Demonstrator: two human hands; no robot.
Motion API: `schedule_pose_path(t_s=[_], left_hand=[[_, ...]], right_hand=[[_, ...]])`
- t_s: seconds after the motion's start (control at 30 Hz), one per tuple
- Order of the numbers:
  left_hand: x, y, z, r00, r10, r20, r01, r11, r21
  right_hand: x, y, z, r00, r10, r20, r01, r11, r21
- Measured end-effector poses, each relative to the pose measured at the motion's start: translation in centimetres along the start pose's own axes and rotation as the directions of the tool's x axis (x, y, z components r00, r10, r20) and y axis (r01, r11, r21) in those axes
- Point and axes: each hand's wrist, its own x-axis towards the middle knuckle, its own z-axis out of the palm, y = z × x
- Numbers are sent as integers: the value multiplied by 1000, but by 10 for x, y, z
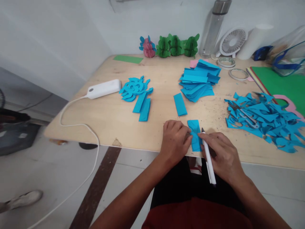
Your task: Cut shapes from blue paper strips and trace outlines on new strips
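Observation:
A folded piece of blue paper lies at the table's front edge, with a curved outline drawn on it. My left hand is closed, its curled fingers pinning the paper's left edge. In my right hand is a white pen, gripped near its dark tip, which points away from me beside the paper's right edge. The fingertips of that hand touch the paper's right side. Just beyond lies another blue paper strip, and farther back a pile of folded blue papers.
Blue cut-outs and two strips lie left, near a white power strip with a trailing cord. Blue scraps with a craft knife spread right. Paper figures, a bottle and a fan stand behind.

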Motion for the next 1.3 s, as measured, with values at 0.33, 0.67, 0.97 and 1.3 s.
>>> schedule_pose_path(t_s=[0.33, 0.67, 0.97, 1.3], left_hand=[[0, 0, -1, 1000, -3, 7, 3, 1000, -8], [0, 0, 0, 1000, 5, -8, -5, 1000, -6], [-1, -1, 1, 1000, 2, -3, -2, 1000, 2], [0, -1, 1, 1000, -1, -6, 1, 1000, -6]], right_hand=[[-1, 1, 0, 1000, 12, 6, -12, 1000, 2], [-1, 1, -1, 1000, 10, 19, -10, 1000, 2], [0, 1, 0, 1000, 2, -8, -2, 999, 32], [-2, 0, -1, 999, 21, 47, -22, 1000, 8]])
